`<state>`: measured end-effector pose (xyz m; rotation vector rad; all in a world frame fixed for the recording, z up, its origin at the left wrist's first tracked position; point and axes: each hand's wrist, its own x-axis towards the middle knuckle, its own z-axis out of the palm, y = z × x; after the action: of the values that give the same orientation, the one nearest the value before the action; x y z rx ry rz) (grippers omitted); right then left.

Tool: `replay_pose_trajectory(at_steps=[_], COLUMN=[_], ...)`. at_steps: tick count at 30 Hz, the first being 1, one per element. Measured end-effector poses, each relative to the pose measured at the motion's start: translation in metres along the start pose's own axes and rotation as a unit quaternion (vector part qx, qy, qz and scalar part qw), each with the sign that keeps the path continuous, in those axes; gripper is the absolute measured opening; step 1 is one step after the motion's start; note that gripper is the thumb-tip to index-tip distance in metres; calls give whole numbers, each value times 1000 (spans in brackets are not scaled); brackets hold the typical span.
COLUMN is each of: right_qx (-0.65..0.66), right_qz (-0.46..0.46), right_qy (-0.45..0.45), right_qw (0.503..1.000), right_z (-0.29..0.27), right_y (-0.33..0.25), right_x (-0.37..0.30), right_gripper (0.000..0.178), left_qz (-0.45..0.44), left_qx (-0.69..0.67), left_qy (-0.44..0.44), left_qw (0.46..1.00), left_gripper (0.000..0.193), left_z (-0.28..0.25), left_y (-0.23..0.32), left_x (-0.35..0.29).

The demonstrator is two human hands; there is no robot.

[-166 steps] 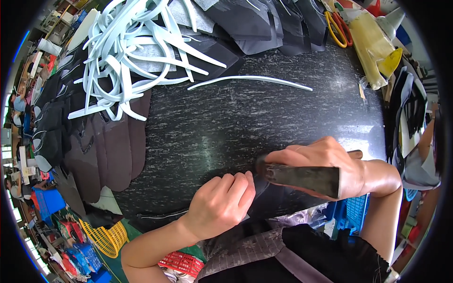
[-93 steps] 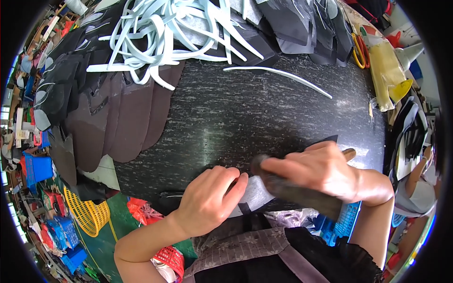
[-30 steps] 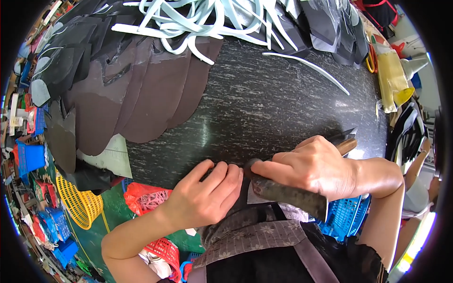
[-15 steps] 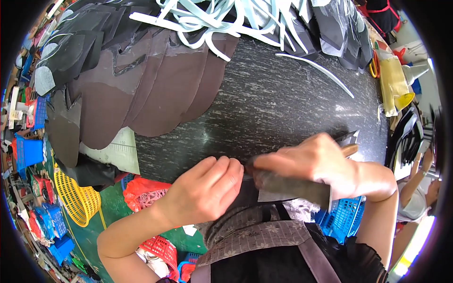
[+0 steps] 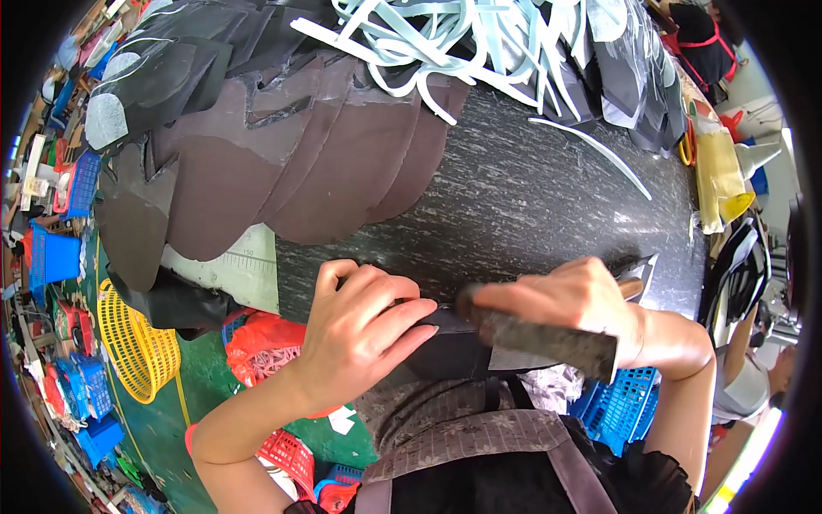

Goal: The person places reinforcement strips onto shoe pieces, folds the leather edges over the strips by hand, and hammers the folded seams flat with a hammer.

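Observation:
My right hand (image 5: 574, 300) is closed around a hammer with a long, worn grey metal head (image 5: 552, 344). The head's dark round end is toward my left hand, slightly blurred. At the near edge of the dark speckled worktop (image 5: 531, 206), my left hand (image 5: 364, 321) has its fingers apart, with nothing seen in them. A black sheet-like piece (image 5: 445, 353) hangs at that edge below my hands; its upper part is hard to make out. A wooden handle end (image 5: 632, 288) shows beside my right wrist, next to a pale pointed piece (image 5: 646, 272).
Overlapping brown cut pieces (image 5: 325, 184) lie to the left, partly over a marked ruler plate (image 5: 248, 265). Tangled pale strips (image 5: 462, 43) heap at the back; a single strip (image 5: 595, 154) lies apart. Below stand a yellow basket (image 5: 137, 343) and a blue basket (image 5: 621, 407).
My left hand has lifted slightly leftward and its fingers have spread from a pinch at the edge. The hammer in my right hand has shifted a little. The whole view has also moved slightly.

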<state>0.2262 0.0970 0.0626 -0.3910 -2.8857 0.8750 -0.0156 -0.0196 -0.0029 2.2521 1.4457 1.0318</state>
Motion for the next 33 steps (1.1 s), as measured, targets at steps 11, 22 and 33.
replay_pose_trajectory(at_steps=[11, 22, 33], right_qx=[-75, -73, -169], right_qz=[-13, -12, -46], right_qy=[-38, -15, 37], right_qw=[996, 997, 984], right_z=[-2, -7, 17], right_y=[-9, -8, -14], right_x=[10, 11, 7], right_gripper=[44, 50, 16], left_qz=[137, 155, 171], left_qx=[122, 217, 182], left_qy=[-25, -54, -28], left_qw=[983, 962, 968], left_gripper=[33, 34, 38], left_z=[5, 3, 8], left_y=[7, 23, 17], left_x=[-13, -18, -15])
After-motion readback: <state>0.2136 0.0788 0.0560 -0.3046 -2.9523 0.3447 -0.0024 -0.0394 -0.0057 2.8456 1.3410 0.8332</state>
